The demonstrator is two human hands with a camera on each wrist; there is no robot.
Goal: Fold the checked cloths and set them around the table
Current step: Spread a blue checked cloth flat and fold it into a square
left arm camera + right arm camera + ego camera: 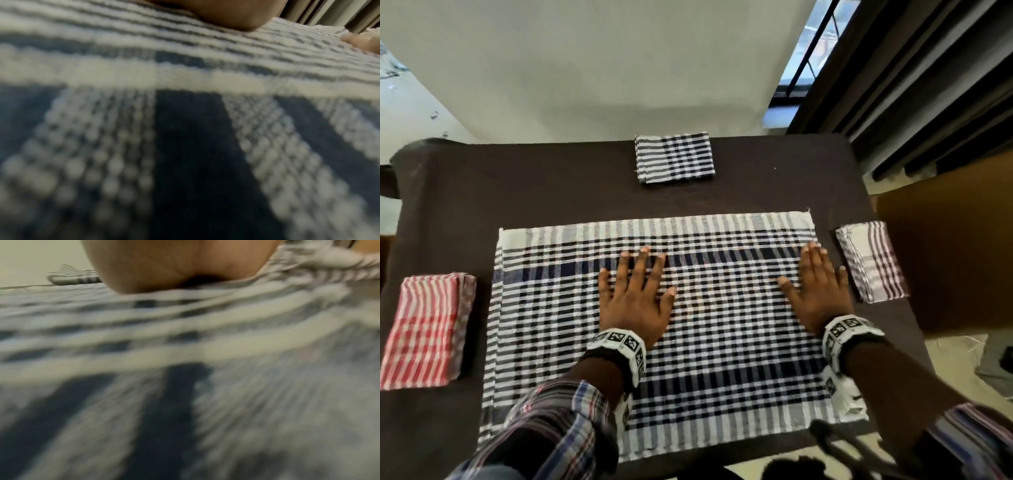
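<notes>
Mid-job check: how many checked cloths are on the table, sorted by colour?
Navy and white: 2, the big cloth spread under both hands and a folded one at the far edge.
Red and white: 1, folded.
Maroon and white: 1, folded.
Total: 4.

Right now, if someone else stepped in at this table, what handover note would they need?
Left hand and right hand: both flat, fingers straight, pressing the big navy checked cloth spread mid-table.
Done: folded red cloth at the left edge, folded navy cloth at the far edge, folded maroon-striped cloth at the right.
Left: fold the big cloth and place it, probably on the near side.
</notes>
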